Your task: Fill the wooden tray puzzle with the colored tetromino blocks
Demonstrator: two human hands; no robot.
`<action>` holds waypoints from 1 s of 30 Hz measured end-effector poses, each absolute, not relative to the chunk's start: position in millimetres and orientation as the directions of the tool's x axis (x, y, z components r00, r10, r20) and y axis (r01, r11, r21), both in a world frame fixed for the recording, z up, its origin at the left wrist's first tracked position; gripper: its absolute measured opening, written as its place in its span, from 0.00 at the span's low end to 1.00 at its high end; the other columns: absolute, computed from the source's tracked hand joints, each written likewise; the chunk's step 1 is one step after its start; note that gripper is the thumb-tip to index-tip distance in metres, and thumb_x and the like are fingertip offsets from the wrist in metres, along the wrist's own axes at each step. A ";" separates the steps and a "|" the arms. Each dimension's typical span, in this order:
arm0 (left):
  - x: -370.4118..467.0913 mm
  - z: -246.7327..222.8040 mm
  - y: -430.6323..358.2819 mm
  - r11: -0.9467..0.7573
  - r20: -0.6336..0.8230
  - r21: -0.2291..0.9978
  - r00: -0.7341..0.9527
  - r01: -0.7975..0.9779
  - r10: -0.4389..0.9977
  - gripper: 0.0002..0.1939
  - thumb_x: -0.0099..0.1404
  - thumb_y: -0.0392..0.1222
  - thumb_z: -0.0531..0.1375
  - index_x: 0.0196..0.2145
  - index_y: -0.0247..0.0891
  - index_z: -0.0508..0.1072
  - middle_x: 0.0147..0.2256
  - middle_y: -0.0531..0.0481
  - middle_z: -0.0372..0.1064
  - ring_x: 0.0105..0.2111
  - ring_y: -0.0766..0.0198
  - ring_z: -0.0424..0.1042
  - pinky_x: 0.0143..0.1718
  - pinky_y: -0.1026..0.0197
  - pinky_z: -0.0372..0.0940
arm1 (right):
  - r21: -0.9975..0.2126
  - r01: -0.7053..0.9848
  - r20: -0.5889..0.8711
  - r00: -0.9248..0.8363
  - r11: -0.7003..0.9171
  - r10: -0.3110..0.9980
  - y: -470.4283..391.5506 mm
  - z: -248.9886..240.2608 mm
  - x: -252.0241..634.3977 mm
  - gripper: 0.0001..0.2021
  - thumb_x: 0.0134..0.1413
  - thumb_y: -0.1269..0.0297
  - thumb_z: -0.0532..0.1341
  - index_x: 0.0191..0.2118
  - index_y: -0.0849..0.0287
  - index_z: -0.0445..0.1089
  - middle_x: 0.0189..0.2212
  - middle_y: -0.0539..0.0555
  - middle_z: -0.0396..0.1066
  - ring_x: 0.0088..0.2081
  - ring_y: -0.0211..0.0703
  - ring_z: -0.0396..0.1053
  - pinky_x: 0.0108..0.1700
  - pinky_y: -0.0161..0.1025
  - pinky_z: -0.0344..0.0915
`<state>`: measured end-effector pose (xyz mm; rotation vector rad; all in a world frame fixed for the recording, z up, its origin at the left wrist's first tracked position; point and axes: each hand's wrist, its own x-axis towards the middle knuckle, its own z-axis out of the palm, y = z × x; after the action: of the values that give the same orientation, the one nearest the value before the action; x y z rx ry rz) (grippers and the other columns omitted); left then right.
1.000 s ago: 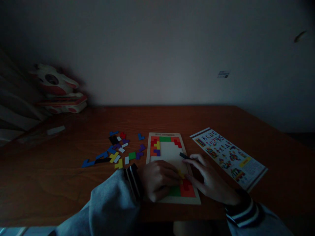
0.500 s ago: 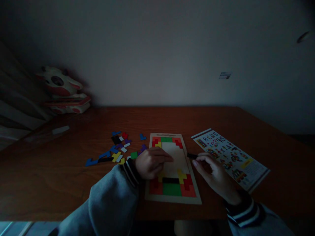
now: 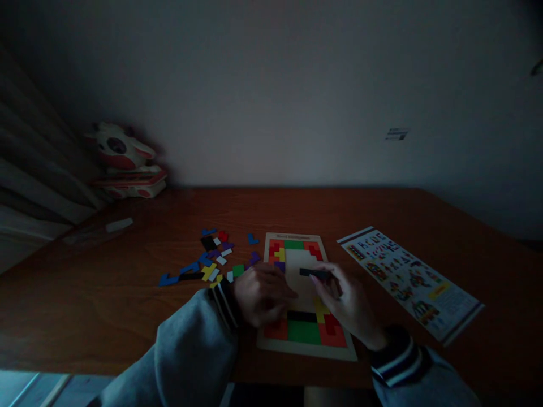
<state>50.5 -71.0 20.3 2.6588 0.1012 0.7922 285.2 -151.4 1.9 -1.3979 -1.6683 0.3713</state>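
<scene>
Between the thumb and fingers of my right hand (image 3: 345, 299) is a black bar-shaped puzzle piece (image 3: 313, 273), raised above the bare middle of the puzzle board (image 3: 300, 282). My left hand (image 3: 263, 294) rests at the board's left side, index finger stretched out and nothing visible in it; its other fingers are partly hidden. Red, orange, yellow and purple pieces line the board's sides. Near its lower end lie a black bar (image 3: 302, 316) and a green piece (image 3: 304, 332). The board's lower left part is covered by my left hand.
Loose coloured pieces (image 3: 208, 271) lie scattered left of the board, with a blue piece (image 3: 253, 239) apart from them. A printed pattern sheet (image 3: 409, 282) lies on the right. A cow-shaped toy (image 3: 125, 161) stands at the back left of the wooden table (image 3: 288, 209).
My right hand has moved left, carrying the black bar from the board's right edge to over its middle. My left hand has shifted slightly nearer me, uncovering a purple piece. The view has turned slightly left.
</scene>
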 end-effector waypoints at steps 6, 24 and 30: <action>52.0 13.7 -75.4 -0.903 0.511 0.418 0.848 -0.101 0.142 0.14 0.59 0.35 0.57 0.40 0.35 0.79 0.31 0.45 0.80 0.33 0.60 0.77 0.40 0.58 0.72 | -0.685 0.665 0.425 0.031 0.299 0.905 -153.6 -4.4 296.9 0.11 0.64 0.58 0.57 0.47 0.54 0.71 0.40 0.56 0.78 0.38 0.46 0.77 0.39 0.42 0.75; -44.6 16.4 -21.8 -0.733 0.476 0.052 0.628 0.679 0.616 0.12 0.69 0.41 0.56 0.44 0.40 0.78 0.44 0.45 0.76 0.43 0.55 0.74 0.48 0.51 0.70 | -0.645 0.714 0.482 0.103 0.273 0.870 -149.9 -9.2 304.4 0.11 0.61 0.54 0.60 0.43 0.54 0.72 0.38 0.56 0.80 0.39 0.49 0.78 0.38 0.43 0.76; -78.3 15.5 -21.3 -0.740 0.376 0.075 0.668 0.668 0.642 0.21 0.66 0.56 0.59 0.50 0.42 0.76 0.48 0.44 0.75 0.49 0.53 0.72 0.53 0.49 0.68 | -0.612 0.722 0.528 0.068 0.323 0.847 -149.4 -4.3 304.9 0.11 0.61 0.54 0.60 0.42 0.53 0.74 0.37 0.54 0.79 0.38 0.48 0.78 0.41 0.44 0.76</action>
<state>-78.3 -21.3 15.5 2.9317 1.1527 0.6178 304.9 -149.4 -4.3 -1.4294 -1.6802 0.1726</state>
